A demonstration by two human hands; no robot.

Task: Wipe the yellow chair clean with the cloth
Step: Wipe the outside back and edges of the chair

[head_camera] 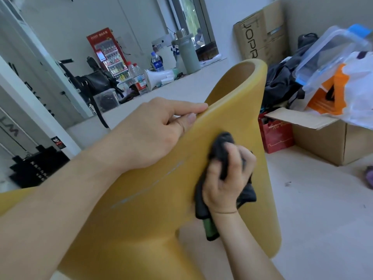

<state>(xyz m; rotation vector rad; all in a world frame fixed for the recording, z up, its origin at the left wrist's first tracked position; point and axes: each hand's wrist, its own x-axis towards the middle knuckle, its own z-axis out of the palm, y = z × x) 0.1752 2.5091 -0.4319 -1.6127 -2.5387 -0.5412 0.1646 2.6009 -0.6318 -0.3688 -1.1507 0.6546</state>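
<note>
The yellow chair (153,203) fills the middle of the view, tipped so a broad curved surface faces me. My left hand (153,130) grips its upper edge, thumb on the near side and fingers curled over. My right hand (228,178) is closed on a dark crumpled cloth (220,146) and presses it against the chair's surface right of centre. A loose end of the cloth hangs below my wrist. A faint pale streak runs across the yellow surface left of the cloth.
An open cardboard box (327,138) and a red paper bag (276,136) stand on the floor to the right. Above them lie a clear plastic container (331,51) and bags. A long white counter (181,85) with bottles and a megaphone runs behind the chair.
</note>
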